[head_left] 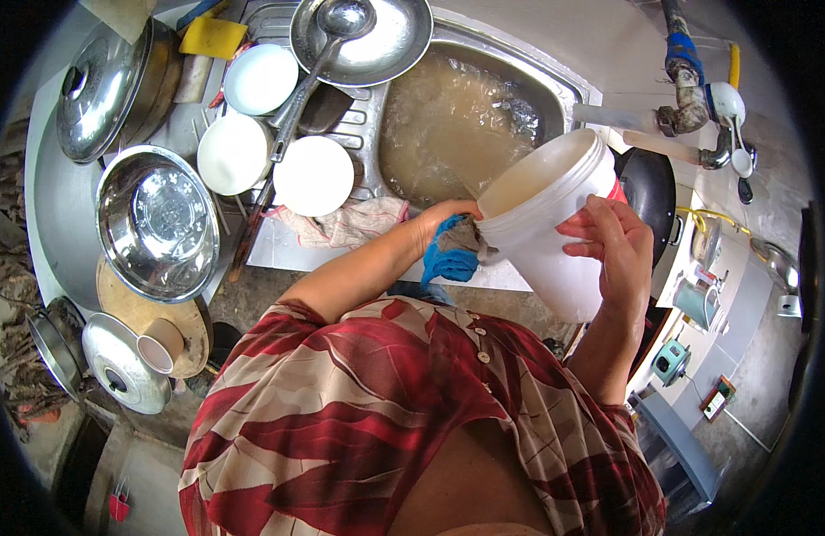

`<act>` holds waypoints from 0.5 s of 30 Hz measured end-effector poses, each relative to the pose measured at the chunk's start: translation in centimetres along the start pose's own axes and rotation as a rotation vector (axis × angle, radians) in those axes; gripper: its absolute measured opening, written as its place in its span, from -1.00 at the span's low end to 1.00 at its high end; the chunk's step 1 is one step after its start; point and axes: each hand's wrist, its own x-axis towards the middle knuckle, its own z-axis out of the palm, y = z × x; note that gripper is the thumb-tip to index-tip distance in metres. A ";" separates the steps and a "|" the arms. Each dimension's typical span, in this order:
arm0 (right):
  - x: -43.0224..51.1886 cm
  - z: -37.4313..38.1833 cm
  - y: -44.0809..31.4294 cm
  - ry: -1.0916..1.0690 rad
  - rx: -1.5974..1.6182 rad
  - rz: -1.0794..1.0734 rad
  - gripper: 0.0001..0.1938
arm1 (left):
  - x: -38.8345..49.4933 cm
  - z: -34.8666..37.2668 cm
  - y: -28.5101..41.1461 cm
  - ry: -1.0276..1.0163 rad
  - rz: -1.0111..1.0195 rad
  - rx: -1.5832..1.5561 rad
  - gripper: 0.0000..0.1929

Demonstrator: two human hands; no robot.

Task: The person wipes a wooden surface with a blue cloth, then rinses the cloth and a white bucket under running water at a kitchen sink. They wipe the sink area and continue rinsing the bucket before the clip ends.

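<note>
A white plastic bucket (553, 248) is tilted over the near right corner of the steel sink (573, 100), its mouth facing the basin. Cloudy brownish water (453, 120) stands in the basin, its surface rippled. My left hand (449, 218) grips the bucket's rim on the left. A blue and grey cloth (453, 251) bunches just below that hand; whether the fingers also hold it is hidden. On the bucket's right side, my right hand (610, 234) holds the outer wall with bent, wet fingers.
A wok (399, 47) with a ladle (345, 20), white bowls (262, 79) and a crumpled towel (345, 221) crowd the drainboard. Left are a steel basin (158, 214), a lidded pot (107, 94) and a round wooden board (188, 335). Pipes (620, 119) project at right, near a dark pan (647, 194).
</note>
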 end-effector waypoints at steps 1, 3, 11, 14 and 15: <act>-0.3 0.0 -0.4 0.000 -0.015 -0.006 -0.64 | 0.1 0.1 0.0 -0.007 -0.032 -0.005 -0.76; -1.0 0.1 -1.1 -0.015 0.009 -0.003 -0.62 | 0.4 0.2 0.0 -0.021 -0.097 -0.013 -0.73; -2.0 -0.2 -1.9 -0.058 0.028 0.000 -0.66 | 1.6 -0.4 -0.6 -0.140 -0.078 0.134 -0.66; -2.4 -0.5 -1.5 -0.103 0.069 0.004 -0.67 | 1.4 -0.8 -0.4 -0.121 -0.096 0.152 -0.66; -2.5 -0.6 -1.3 -0.116 0.081 0.003 -0.67 | 1.1 -0.8 -0.3 -0.106 -0.098 0.166 -0.66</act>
